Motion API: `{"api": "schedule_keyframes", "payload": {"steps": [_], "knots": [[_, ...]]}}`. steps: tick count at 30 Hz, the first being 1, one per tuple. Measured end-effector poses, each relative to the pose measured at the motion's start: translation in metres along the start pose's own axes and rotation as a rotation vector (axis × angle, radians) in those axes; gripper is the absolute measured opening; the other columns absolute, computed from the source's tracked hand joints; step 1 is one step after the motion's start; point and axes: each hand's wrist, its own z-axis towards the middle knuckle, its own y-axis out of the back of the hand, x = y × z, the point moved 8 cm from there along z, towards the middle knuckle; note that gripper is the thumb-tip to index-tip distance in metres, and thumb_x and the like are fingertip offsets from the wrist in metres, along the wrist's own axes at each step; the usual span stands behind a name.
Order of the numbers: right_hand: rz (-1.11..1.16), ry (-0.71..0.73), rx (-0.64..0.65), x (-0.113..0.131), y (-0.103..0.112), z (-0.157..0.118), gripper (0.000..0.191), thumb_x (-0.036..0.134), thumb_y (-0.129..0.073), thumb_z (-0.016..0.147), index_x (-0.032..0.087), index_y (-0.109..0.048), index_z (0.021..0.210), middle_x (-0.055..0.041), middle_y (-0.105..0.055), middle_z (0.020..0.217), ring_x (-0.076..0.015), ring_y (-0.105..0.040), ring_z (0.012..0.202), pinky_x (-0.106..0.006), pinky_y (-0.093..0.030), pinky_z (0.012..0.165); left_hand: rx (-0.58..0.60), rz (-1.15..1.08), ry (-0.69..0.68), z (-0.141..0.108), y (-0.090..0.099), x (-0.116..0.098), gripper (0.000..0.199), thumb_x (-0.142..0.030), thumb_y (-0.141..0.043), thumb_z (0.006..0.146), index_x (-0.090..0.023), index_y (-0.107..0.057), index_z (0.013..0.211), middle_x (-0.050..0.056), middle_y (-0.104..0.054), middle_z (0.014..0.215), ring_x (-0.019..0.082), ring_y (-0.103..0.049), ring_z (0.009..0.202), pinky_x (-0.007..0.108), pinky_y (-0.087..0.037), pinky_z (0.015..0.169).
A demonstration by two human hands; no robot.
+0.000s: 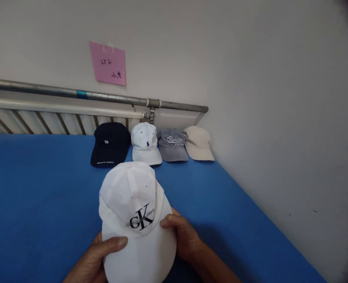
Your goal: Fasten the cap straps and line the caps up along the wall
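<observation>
A white baseball cap (117, 192) with black lettering on its front is held up over the blue surface, brim towards me. My left hand (95, 255) grips the brim's left side, thumb on top and fingers underneath. On the brim's right side, near the crown, my right hand (187, 236) is closed, its thumb also on top. The fingers under the brim are mostly hidden. Behind this cap stand a black cap (111, 141), a pale cap with a small dark emblem (141, 135), a grey cap (174, 151) and a beige cap (199, 141), side by side.
The blue surface (38, 196) runs back to a radiator (50, 122) on the left and meets a plain wall (280, 118) on the right. A metal pipe (109, 97) crosses behind the caps. A pink note (108, 65) is taped above it.
</observation>
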Motion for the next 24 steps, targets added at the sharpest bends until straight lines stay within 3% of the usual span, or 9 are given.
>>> {"api": "schedule_keyframes", "payload": {"steps": [9, 24], "knots": [[0.001, -0.063, 0.094, -0.0045, -0.0028, 0.0002, 0.048, 0.018, -0.061, 0.052, 0.013, -0.071, 0.099, -0.0109, -0.074, 0.088, -0.0271, -0.064, 0.082, -0.042, -0.044, 0.085, 0.092, -0.025, 0.023, -0.0007, -0.0084, 0.0006, 0.072, -0.016, -0.069, 0.071, -0.014, -0.044, 0.138, 0.013, -0.066, 0.119, 0.036, -0.055, 0.116, 0.047, -0.037, 0.103], [0.007, -0.008, -0.001, -0.0010, 0.0013, 0.0016, 0.051, 0.015, -0.059, 0.047, 0.015, -0.070, 0.097, -0.0087, -0.074, 0.079, -0.0240, -0.063, 0.069, -0.036, -0.045, 0.070, 0.071, -0.001, 0.002, 0.0022, -0.0016, 0.0027, 0.075, -0.015, -0.070, 0.071, -0.015, -0.042, 0.140, 0.014, -0.065, 0.119, 0.036, -0.056, 0.113, 0.047, -0.039, 0.101]]}}
